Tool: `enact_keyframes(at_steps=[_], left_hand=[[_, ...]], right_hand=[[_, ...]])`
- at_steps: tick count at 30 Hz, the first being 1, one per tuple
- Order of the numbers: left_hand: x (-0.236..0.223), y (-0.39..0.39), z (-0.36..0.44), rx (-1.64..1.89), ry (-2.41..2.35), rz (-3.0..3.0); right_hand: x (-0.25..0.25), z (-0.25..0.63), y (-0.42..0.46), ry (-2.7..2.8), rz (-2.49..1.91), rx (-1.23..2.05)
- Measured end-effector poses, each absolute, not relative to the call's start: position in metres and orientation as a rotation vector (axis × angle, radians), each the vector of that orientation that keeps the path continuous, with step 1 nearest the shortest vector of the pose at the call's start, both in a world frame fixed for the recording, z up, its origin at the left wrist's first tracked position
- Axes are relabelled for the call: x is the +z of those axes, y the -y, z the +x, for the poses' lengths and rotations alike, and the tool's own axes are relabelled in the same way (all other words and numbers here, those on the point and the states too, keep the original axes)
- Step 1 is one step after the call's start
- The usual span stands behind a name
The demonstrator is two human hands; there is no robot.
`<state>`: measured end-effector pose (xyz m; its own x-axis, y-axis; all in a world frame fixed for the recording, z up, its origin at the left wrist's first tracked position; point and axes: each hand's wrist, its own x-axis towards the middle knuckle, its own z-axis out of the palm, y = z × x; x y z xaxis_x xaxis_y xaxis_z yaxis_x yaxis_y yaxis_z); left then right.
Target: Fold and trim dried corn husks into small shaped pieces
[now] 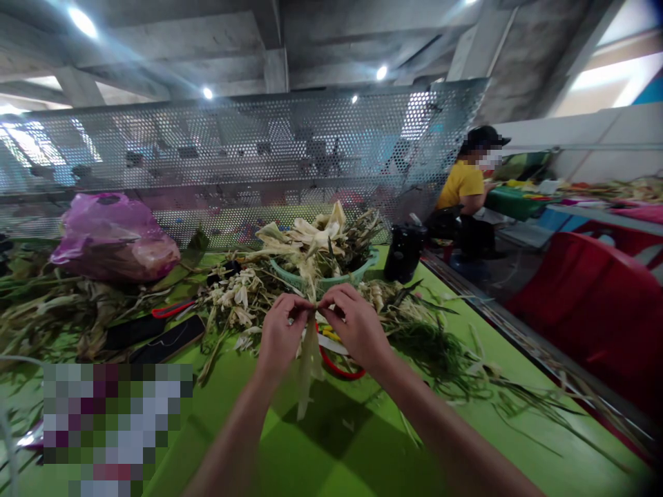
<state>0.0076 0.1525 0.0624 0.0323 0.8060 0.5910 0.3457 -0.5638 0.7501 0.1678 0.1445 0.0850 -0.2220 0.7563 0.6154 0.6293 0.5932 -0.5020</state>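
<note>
Both my hands meet at the middle of the view, above the green table (233, 442). Between their fingertips is a pale dried husk strip (309, 359), pinched at a narrow point. Its lower end hangs free, and its upper part rises in front of a basket. My left hand (282, 330) closes on the strip from the left. From the right, my right hand (357, 328) pinches it at the same spot. Scissors with red handles (342, 371) lie under my right hand, partly covered. The light green basket (336, 281) behind is heaped with dried husks (324, 231).
Dried plant scraps (235, 297) and green strands (432, 348) flank the hands. To the left lie a red-handled tool (173, 309), a dark phone-like slab (168, 339) and a purple plastic bag (114, 238). A black container (405, 252), red chair (585, 317) and seated person (463, 183) are right.
</note>
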Motion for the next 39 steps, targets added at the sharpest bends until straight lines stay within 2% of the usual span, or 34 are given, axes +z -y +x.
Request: enact_keyframes(at_steps=[8,21,26,39], left_hand=[[0.0614,-0.1539,0.0073,1.556,-1.165,1.872],[0.0594,-0.1550,0.0073,1.525,-1.178,1.733],[0.0588,-0.1562,0.0058,1.500,-1.253,1.626],[0.0556,-0.1591,0.0084,1.484,-1.097,1.408]], right_hand=[[0.0860,0.1673,-0.1439,1.952,-1.142,0.182],[0.0864,0.1684,-0.1429,2.001,-1.120,-0.026],[0.0831,0.1711,-0.1465,2.005,-1.308,-0.131],[0.0867,0.1737,-0.1498,1.958,-1.161,0.308]])
